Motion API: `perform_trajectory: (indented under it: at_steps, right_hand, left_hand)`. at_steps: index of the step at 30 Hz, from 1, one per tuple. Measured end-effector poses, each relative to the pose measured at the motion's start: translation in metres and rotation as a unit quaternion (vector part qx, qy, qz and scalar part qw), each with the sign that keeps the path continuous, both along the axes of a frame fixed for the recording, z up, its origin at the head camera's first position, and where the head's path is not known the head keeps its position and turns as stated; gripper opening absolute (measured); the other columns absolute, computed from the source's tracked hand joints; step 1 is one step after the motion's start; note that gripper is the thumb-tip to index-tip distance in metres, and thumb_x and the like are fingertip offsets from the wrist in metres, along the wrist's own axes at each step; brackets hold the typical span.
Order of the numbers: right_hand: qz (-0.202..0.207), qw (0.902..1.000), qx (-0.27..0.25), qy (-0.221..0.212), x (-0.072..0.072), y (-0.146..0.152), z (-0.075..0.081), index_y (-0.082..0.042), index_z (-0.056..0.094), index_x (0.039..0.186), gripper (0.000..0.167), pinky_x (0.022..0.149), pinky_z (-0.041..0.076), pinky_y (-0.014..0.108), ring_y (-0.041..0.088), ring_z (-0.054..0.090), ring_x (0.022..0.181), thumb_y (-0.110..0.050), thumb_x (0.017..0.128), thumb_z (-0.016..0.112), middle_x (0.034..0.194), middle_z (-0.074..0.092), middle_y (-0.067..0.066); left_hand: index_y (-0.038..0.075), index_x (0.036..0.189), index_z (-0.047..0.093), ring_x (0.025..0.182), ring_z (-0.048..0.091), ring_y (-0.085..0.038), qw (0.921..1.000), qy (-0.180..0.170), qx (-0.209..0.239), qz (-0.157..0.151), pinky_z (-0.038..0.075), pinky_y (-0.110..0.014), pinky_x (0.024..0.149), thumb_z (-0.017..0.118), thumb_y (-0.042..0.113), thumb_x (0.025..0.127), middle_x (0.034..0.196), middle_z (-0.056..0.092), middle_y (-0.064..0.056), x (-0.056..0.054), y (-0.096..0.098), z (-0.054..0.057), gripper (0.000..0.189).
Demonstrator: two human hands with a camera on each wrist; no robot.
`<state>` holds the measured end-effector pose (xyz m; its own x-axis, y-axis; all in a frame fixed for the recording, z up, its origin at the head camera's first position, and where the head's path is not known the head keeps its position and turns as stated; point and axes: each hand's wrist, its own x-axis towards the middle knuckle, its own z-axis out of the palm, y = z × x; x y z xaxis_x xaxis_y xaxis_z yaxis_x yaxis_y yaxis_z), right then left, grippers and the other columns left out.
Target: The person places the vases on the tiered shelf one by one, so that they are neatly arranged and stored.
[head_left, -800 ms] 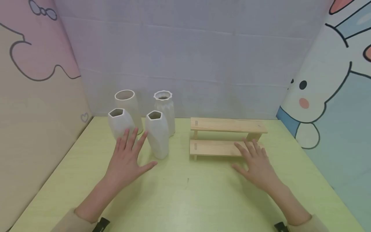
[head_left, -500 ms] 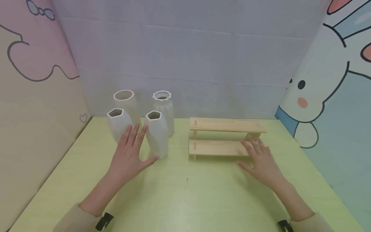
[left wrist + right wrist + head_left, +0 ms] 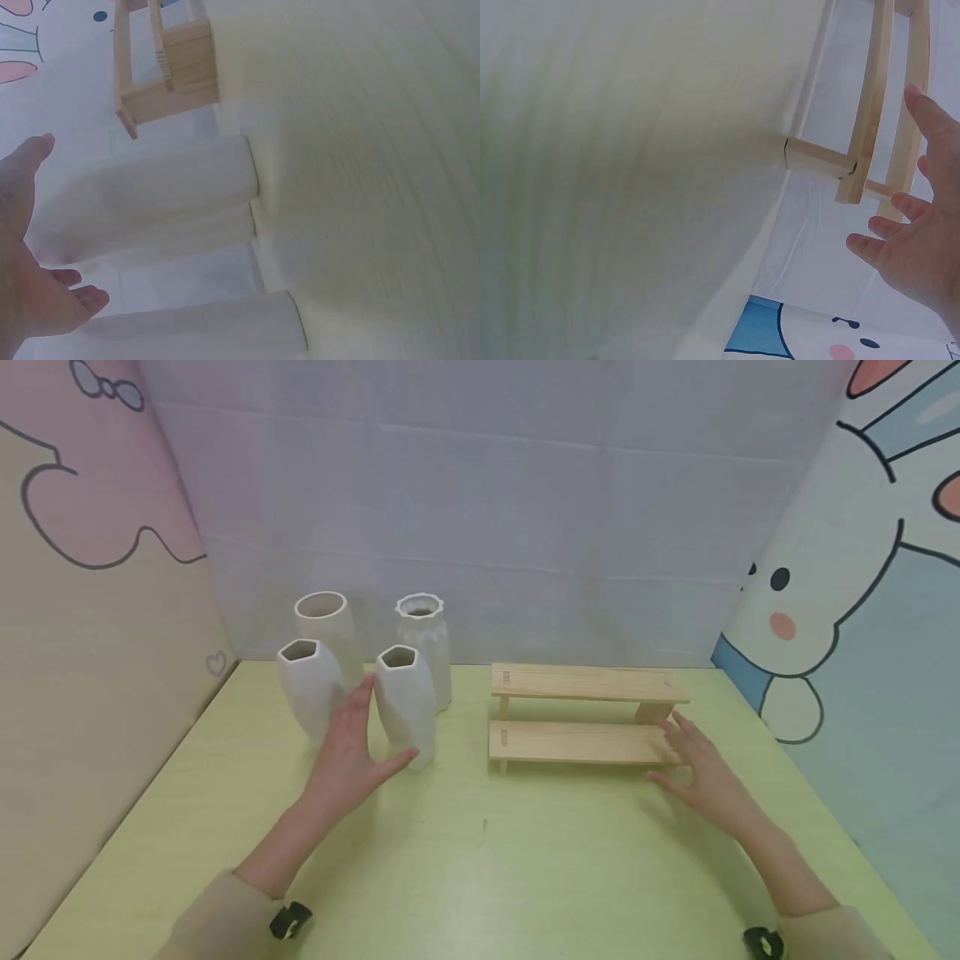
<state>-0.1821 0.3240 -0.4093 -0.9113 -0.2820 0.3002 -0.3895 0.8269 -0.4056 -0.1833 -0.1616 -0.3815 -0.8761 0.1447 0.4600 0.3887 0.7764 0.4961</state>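
Observation:
My left hand point(image 3: 348, 756) reaches between two white faceted vases, its thumb spread out in front of the right-hand one point(image 3: 405, 706). The fingers stand at that vase's left side and overlap the left faceted vase point(image 3: 306, 681). In the left wrist view the faceted vase point(image 3: 165, 184) lies between the thumb and the other fingers. My right hand point(image 3: 705, 777) is at the right end of a two-tier wooden stand point(image 3: 577, 743), fingers extended and thumb in front of the lower shelf. The right wrist view shows that hand point(image 3: 922, 217) beside the end of the stand point(image 3: 870, 112).
Behind the faceted vases stand a round white vase point(image 3: 333, 627) and a white vase with a scalloped rim point(image 3: 427, 643). All are on a pale yellow-green table point(image 3: 480, 877). A plain cloth point(image 3: 480, 510) hangs at the back, with cartoon-printed walls on both sides.
My left hand has moved forward and right, toward the right faceted vase. My right hand has shifted right to the end of the stand. The vases and stand have stayed put.

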Motion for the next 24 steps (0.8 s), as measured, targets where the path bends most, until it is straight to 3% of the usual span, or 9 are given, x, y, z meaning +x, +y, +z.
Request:
perform_trajectory:
  at_steps: [5, 10, 16, 18, 21, 24]
  right_hand:
    - [-0.014, 0.9995, -0.027, -0.005, -0.002, 0.013, -0.003, -0.008, 0.03, 0.147, 0.082, 0.096, 0.026, 0.07, 0.054, 0.027, 0.13, -0.027, 0.081, 0.075, 0.149, 0.024, 0.029]
    - [-0.022, 0.9993, -0.024, -0.018, -0.006, 0.021, -0.005, -0.006, 0.032, 0.145, 0.081, 0.095, 0.035, 0.064, 0.053, 0.035, 0.125, -0.027, 0.08, 0.075, 0.143, 0.033, 0.031]
    - [-0.014, 0.9943, -0.072, -0.077, -0.013, 0.032, -0.009, 0.0, 0.029, 0.145, 0.081, 0.097, 0.038, 0.055, 0.052, 0.039, 0.123, -0.02, 0.081, 0.074, 0.139, 0.039, 0.033]
    - [-0.012, 0.9899, -0.097, -0.103, -0.016, 0.036, -0.011, 0.001, 0.028, 0.146, 0.08, 0.097, 0.041, 0.046, 0.051, 0.04, 0.124, -0.019, 0.083, 0.073, 0.137, 0.04, 0.033]
    - [-0.01, 0.9831, -0.125, -0.133, -0.019, 0.042, -0.014, 0.001, 0.026, 0.146, 0.079, 0.092, 0.047, 0.023, 0.049, 0.043, 0.123, -0.017, 0.084, 0.071, 0.135, 0.043, 0.034]
    - [-0.022, 0.9789, -0.13, -0.156, -0.022, 0.045, -0.016, -0.001, 0.025, 0.147, 0.077, 0.083, 0.044, 0.009, 0.048, 0.045, 0.122, -0.022, 0.086, 0.069, 0.133, 0.045, 0.034]
  left_hand:
    - [0.02, 0.153, 0.003, 0.139, 0.026, -0.035, 0.9977, -0.032, 0.059, -0.002, 0.027, -0.055, 0.109, 0.079, 0.038, 0.075, 0.155, 0.022, -0.01, -0.007, 0.002, -0.003, 0.11]
    - [0.017, 0.153, 0.005, 0.135, 0.033, -0.031, 0.9927, -0.036, 0.114, -0.018, 0.034, -0.05, 0.106, 0.081, 0.028, 0.074, 0.154, 0.025, -0.01, -0.012, 0.004, -0.005, 0.11]
    - [0.016, 0.153, 0.008, 0.128, 0.04, -0.032, 0.9831, -0.046, 0.174, -0.031, 0.042, -0.051, 0.097, 0.081, 0.017, 0.074, 0.147, 0.034, -0.015, -0.02, 0.006, -0.006, 0.107]
    - [0.017, 0.152, 0.008, 0.128, 0.04, -0.034, 0.9797, -0.059, 0.189, -0.032, 0.043, -0.051, 0.097, 0.081, 0.017, 0.075, 0.146, 0.035, -0.017, -0.023, 0.007, -0.006, 0.107]
    - [0.021, 0.152, 0.008, 0.127, 0.041, -0.035, 0.9728, -0.082, 0.214, -0.034, 0.044, -0.05, 0.097, 0.081, 0.018, 0.075, 0.144, 0.035, -0.017, -0.026, 0.006, -0.007, 0.106]
    - [0.024, 0.152, 0.007, 0.126, 0.042, -0.035, 0.962, -0.105, 0.248, -0.043, 0.045, -0.05, 0.097, 0.08, 0.017, 0.076, 0.143, 0.035, -0.017, -0.029, 0.005, -0.008, 0.106]
